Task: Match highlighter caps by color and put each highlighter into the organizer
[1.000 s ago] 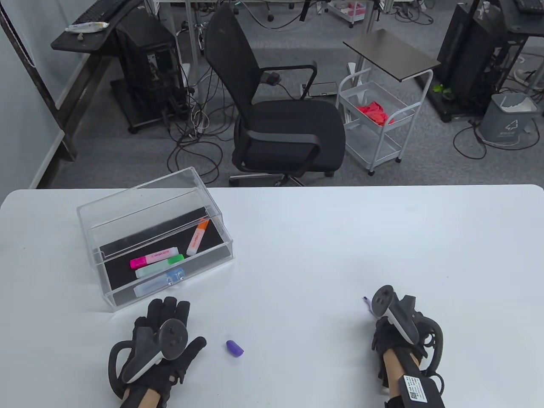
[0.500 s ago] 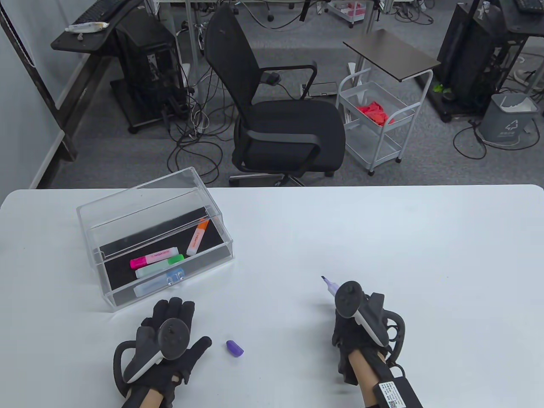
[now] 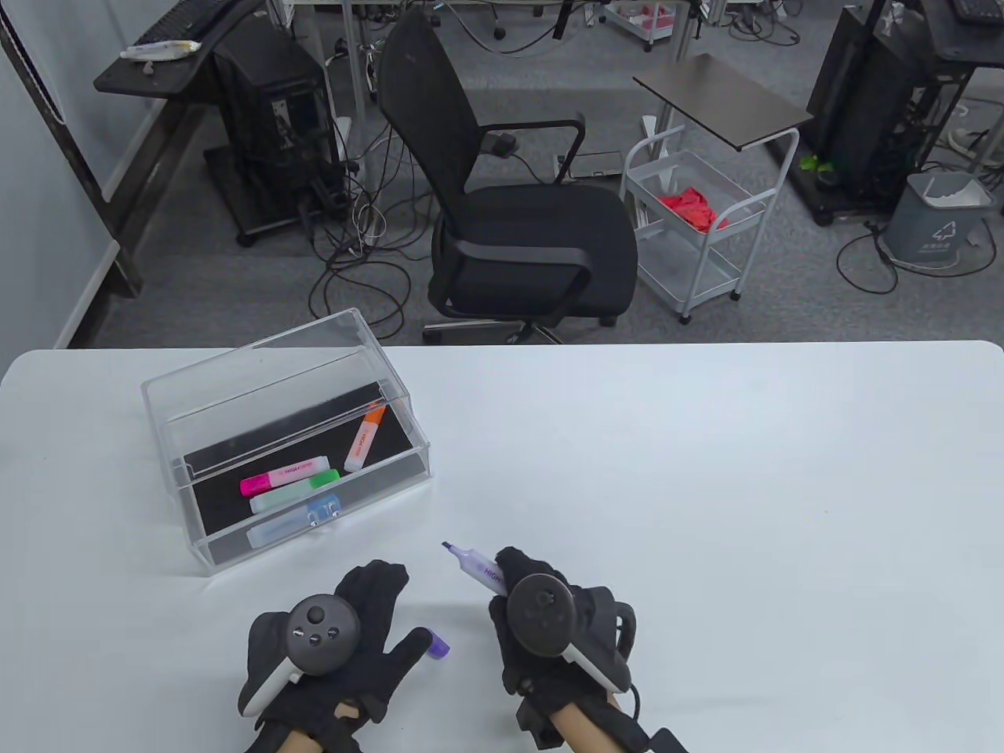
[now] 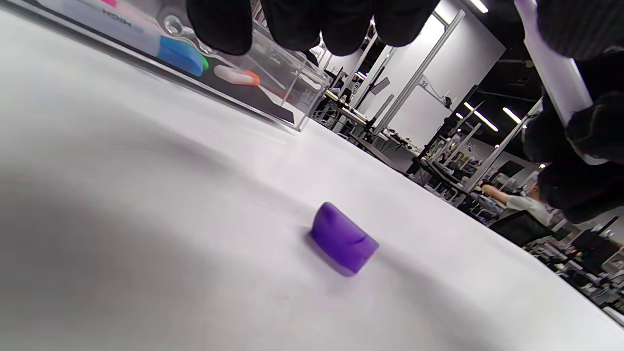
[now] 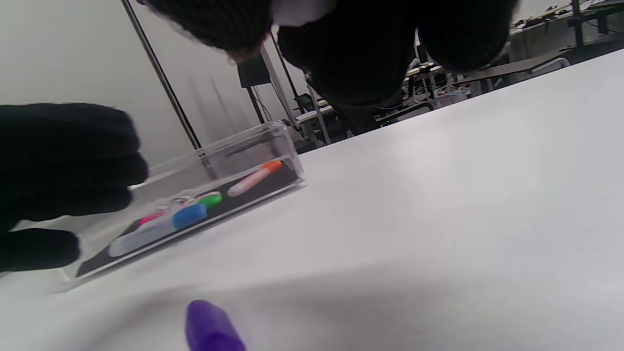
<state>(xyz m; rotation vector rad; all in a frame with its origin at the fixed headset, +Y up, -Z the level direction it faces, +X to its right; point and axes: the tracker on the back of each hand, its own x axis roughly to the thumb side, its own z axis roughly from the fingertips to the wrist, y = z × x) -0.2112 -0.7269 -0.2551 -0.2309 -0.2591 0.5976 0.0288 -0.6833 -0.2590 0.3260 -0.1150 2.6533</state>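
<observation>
A purple cap [image 3: 438, 647] lies on the white table [image 3: 706, 486] near the front edge, seen close up in the left wrist view [image 4: 343, 243] and low in the right wrist view [image 5: 212, 329]. My left hand [image 3: 398, 610] hovers over it with fingers spread, thumb tip just beside the cap, holding nothing. My right hand [image 3: 511, 576] grips an uncapped pale purple highlighter [image 3: 478, 569], tip pointing up-left, just right of the cap. The clear organizer [image 3: 408, 463] at the left holds pink [image 3: 282, 475], green [image 3: 296, 491], blue [image 3: 294, 522] and orange [image 3: 365, 438] highlighters.
The organizer's open lid [image 3: 259, 361] stands up behind it. A black office chair [image 3: 510, 212] and a white cart [image 3: 690, 227] stand beyond the table's far edge.
My right hand has carried the purple highlighter leftward from the table's right side to beside the cap. My left hand has shifted right, over the cap.
</observation>
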